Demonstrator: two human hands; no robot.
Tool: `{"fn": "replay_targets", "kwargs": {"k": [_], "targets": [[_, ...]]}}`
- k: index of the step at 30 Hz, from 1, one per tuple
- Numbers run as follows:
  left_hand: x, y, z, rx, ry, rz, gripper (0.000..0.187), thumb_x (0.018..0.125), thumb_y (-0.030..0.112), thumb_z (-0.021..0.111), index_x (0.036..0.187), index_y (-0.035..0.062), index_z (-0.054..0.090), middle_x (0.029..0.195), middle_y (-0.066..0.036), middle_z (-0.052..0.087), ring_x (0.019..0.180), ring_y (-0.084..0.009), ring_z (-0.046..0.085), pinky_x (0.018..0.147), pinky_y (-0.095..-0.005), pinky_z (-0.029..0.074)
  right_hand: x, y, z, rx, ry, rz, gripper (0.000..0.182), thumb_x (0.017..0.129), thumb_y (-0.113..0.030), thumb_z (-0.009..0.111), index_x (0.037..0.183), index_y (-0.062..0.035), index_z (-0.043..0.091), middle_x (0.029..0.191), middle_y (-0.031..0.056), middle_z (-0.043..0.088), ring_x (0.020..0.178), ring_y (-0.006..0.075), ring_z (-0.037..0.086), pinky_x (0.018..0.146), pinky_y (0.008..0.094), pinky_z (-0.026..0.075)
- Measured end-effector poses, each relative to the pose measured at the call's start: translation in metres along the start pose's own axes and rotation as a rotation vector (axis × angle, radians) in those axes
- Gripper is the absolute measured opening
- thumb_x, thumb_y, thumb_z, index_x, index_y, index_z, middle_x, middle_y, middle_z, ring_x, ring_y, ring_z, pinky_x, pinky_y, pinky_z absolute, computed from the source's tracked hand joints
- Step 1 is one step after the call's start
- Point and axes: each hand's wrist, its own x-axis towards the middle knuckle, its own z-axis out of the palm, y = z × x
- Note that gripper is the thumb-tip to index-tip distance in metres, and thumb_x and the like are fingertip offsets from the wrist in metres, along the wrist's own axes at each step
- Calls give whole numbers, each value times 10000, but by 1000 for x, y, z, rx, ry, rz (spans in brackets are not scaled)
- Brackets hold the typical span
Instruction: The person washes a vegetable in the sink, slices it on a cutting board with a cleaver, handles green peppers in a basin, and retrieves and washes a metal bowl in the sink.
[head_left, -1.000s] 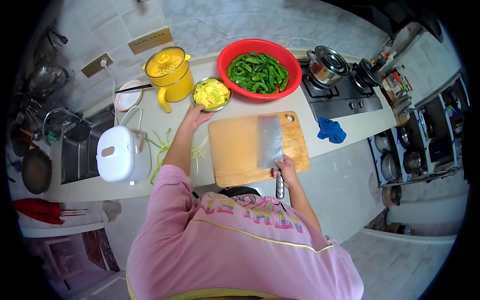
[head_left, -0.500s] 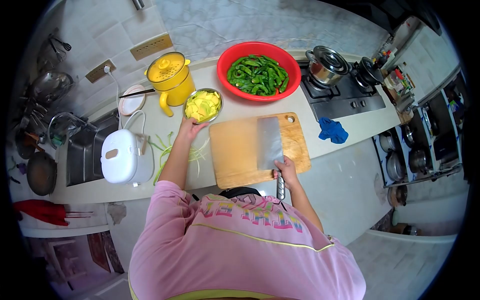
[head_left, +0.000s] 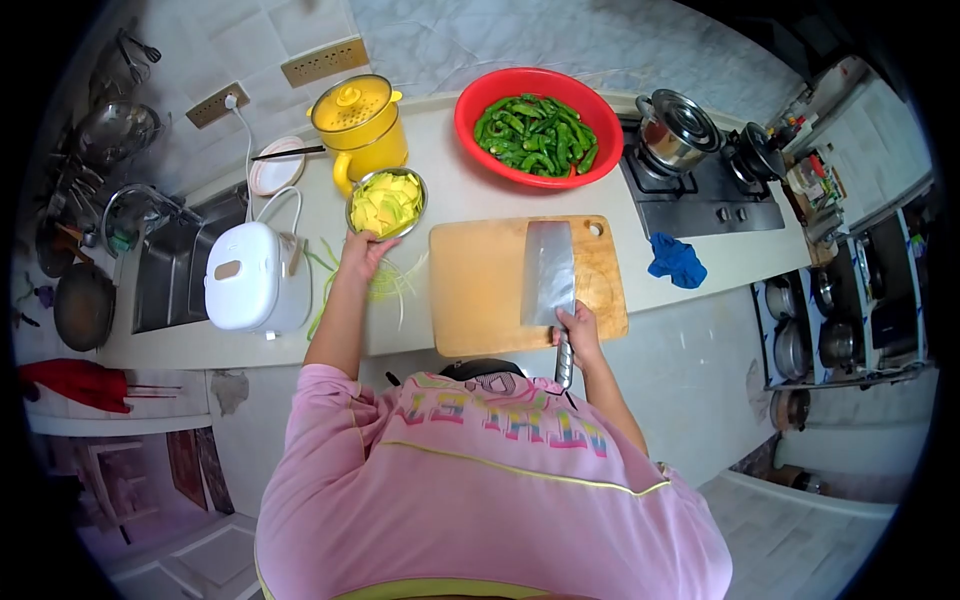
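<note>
My left hand (head_left: pixel 367 252) grips the near rim of a metal bowl (head_left: pixel 423 212) filled with yellow-green slices (head_left: pixel 385 203), possibly squash. The bowl stands close against the handle of a yellow lidded pot (head_left: pixel 378 143). In my right hand (head_left: pixel 579 326) is a cleaver (head_left: pixel 549 275), its handle pointing toward me. The broad blade lies over the right half of a wooden cutting board (head_left: pixel 477 285), which carries no food. Thin green peelings (head_left: pixel 392 284) are scattered beside my left wrist.
Behind the board is a red basin (head_left: pixel 465 140) of green peppers (head_left: pixel 540 135). To the right are a gas stove (head_left: pixel 700 213) with pots and a blue cloth (head_left: pixel 677 261). On the left are a white rice cooker (head_left: pixel 245 280), a sink (head_left: pixel 160 290) and a plate with chopsticks.
My left hand has moved the bowl leftward, nearer the yellow pot's handle. The cleaver stays over the board in my right hand. The whole view has shifted slightly.
</note>
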Motion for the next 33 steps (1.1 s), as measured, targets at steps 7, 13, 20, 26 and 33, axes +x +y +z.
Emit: {"fn": "replay_targets", "kwargs": {"k": [7,13,20,26,33], "targets": [[6,-7,4,-2,-67,7,551,816,-101,381,1339,21,258,1308,-251,400,1122,-436,494,884,-533,504,-3,-3,5,3,-8,-16,105,877,-43,525,965,-13,475,723,61,537,454,148,522,394,271,435],[11,-21,-19,-39,142,-86,413,863,41,548,1229,-5,363,1040,-149,508,931,-296,579,803,-396,552,-3,0,0,14,25,-29,89,877,-53,538,951,-21,499,705,51,552,457,133,525,409,269,447],[-52,-49,7,749,71,341,346,799,120,677,1088,29,509,889,-61,545,710,-140,523,641,-257,467,-21,-13,-41,23,103,-103,81,878,-52,537,948,-23,510,696,44,565,428,117,510,392,243,427],[-93,-92,66,1781,-657,611,659,682,228,772,1249,75,474,1287,-164,460,1192,-349,412,968,-397,374,-11,-34,-84,-154,89,40,99,884,-65,538,958,-18,493,675,56,558,420,130,506,388,252,418],[-118,-125,113,2062,-755,294,919,666,220,767,1426,276,253,1509,-128,119,1351,-474,79,994,-702,170,-7,-40,-75,-126,135,62,89,867,-43,546,924,3,496,654,76,553,375,152,496,334,276,397]]}}
